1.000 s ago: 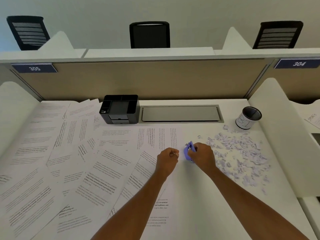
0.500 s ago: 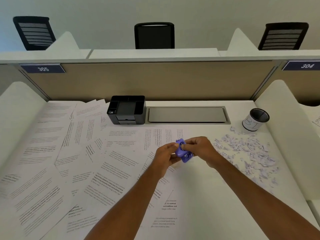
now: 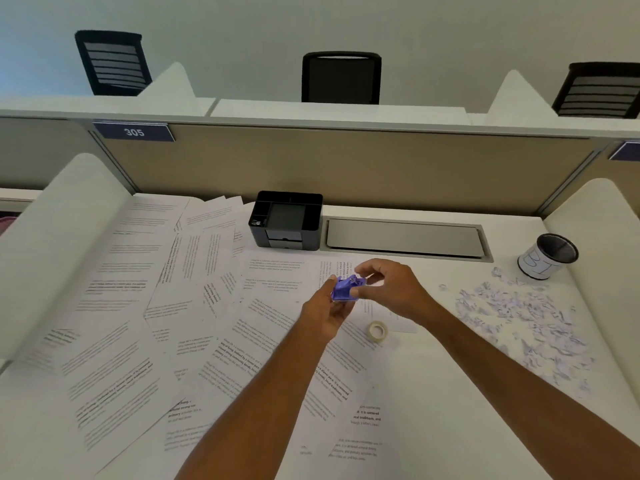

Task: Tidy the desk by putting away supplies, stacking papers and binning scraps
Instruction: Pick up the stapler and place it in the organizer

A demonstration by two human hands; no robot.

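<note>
A small purple tape dispenser is held above the desk's middle. My left hand grips its lower left side. My right hand pinches its right end between thumb and fingers. A white tape roll lies flat on the desk just below the hands. Printed paper sheets are spread loosely over the left and middle of the desk. A heap of small paper scraps covers the right side. A black desk organizer stands at the back centre.
A mesh cup with a white label stands at the back right, behind the scraps. A grey cable-tray lid sits flush in the desk at the back. White curved dividers wall both sides; a beige partition closes the back.
Both hands lifted the purple dispenser off the desk and raised it toward the back. The white tape roll now shows on the desk below them.
</note>
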